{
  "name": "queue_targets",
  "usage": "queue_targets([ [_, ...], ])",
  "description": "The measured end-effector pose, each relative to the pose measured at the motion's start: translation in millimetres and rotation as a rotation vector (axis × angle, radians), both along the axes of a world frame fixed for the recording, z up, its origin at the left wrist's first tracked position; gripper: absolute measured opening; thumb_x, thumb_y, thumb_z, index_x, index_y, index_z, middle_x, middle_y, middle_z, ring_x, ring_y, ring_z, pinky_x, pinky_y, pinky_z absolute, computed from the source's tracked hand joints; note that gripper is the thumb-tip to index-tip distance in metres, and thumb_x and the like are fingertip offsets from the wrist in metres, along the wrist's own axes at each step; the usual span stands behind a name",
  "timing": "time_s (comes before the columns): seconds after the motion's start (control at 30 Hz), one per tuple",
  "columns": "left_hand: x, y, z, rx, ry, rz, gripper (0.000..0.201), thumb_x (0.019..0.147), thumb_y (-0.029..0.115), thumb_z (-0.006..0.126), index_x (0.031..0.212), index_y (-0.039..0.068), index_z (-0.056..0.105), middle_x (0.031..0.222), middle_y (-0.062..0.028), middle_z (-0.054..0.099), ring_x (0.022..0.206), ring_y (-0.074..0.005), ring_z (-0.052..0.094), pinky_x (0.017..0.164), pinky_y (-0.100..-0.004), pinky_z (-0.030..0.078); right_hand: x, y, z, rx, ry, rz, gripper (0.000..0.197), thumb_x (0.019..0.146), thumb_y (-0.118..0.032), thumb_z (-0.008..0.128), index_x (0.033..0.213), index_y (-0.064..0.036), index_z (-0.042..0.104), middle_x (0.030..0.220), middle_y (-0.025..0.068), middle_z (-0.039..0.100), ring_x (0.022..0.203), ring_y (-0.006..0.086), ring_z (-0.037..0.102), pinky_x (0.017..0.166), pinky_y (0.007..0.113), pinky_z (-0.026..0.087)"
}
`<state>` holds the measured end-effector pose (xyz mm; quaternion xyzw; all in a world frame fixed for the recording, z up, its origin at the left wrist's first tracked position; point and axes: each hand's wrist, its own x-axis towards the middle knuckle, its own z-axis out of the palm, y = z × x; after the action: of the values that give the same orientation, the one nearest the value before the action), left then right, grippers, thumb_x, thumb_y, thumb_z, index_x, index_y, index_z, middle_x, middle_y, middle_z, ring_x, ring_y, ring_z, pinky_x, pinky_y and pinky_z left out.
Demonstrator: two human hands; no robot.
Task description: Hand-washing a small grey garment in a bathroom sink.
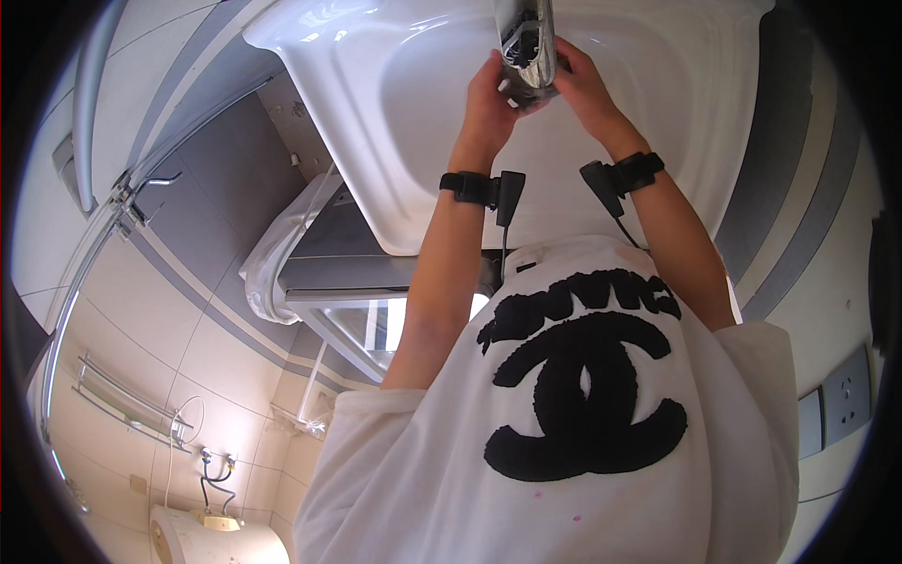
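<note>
Both my hands are over the white washbasin (pixel 620 188), just below the chrome tap (pixel 512 14). My left hand (pixel 489 101) curls round the left side of a shiny greyish thing (pixel 528 92). From the other side, my right hand (pixel 584 86) closes on it too, with its fingers partly behind the tap. The tap covers much of this thing, so its kind cannot be made out. Each wrist wears a black strap with a small black device and a thin cable.
The basin's front rim is close to my body. Under it, to the left, is a dark cabinet (pixel 343 273) with a white plastic bag (pixel 272 273) beside it. A metal rail (pixel 58 348), a wall rack (pixel 127 404) and a white water heater (pixel 221 540) are further left. A wall socket (pixel 847 399) is at the right.
</note>
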<state>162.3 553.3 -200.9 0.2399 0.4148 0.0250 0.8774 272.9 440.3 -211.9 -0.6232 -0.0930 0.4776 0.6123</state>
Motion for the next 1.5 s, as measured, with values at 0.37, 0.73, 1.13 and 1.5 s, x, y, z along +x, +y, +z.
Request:
queue_targets([
  [0.37, -3, -3, -39, 0.521, 0.149, -0.170, 0.037, 0.099, 0.039, 0.044, 0.106, 0.005, 0.059, 0.093, -0.0062, 0.064, 0.071, -0.0186, 0.064, 0.055, -0.0289, 0.053, -21, 13, 6, -0.196, -0.670, 0.149, 0.025, 0.090, -0.016, 0.059, 0.111, -0.0032, 0.055, 0.100, 0.0124, 0.060, 0.086, 0.0302, 0.062, 0.076, 0.039, 0.051],
  [0.73, 6, -16, -33, 0.234, 0.359, -0.289, 0.033, 0.095, 0.037, 0.049, 0.087, 0.008, 0.063, 0.072, -0.0018, 0.063, 0.060, -0.0139, 0.061, 0.051, -0.0269, 0.045, -11, 7, 2, -0.156, -1.020, 0.215, 0.027, 0.088, -0.020, 0.061, 0.108, -0.0038, 0.053, 0.099, 0.0139, 0.061, 0.087, 0.0344, 0.063, 0.074, 0.044, 0.052],
  [1.13, 5, -34, -41, 1.296, 0.399, -0.585, 0.036, 0.099, 0.027, 0.046, 0.099, -0.006, 0.063, 0.084, -0.0144, 0.068, 0.078, -0.0270, 0.067, 0.064, -0.0425, 0.051, 16, -5, -29, -0.441, -0.441, 0.502, 0.046, 0.099, -0.038, 0.038, 0.111, -0.0019, 0.063, 0.081, 0.0205, 0.068, 0.073, 0.0355, 0.067, 0.070, 0.043, 0.054],
  [1.5, 6, 2, -10, 0.132, -0.106, -0.087, 0.041, 0.102, 0.033, 0.039, 0.128, 0.004, 0.052, 0.120, -0.0117, 0.061, 0.106, -0.0245, 0.063, 0.089, -0.0438, 0.056, 25, -10, 80, -0.161, 0.182, 0.158, 0.082, 0.092, -0.072, 0.037, 0.131, -0.0020, 0.057, 0.118, 0.0160, 0.063, 0.107, 0.0231, 0.063, 0.094, 0.035, 0.049],
])
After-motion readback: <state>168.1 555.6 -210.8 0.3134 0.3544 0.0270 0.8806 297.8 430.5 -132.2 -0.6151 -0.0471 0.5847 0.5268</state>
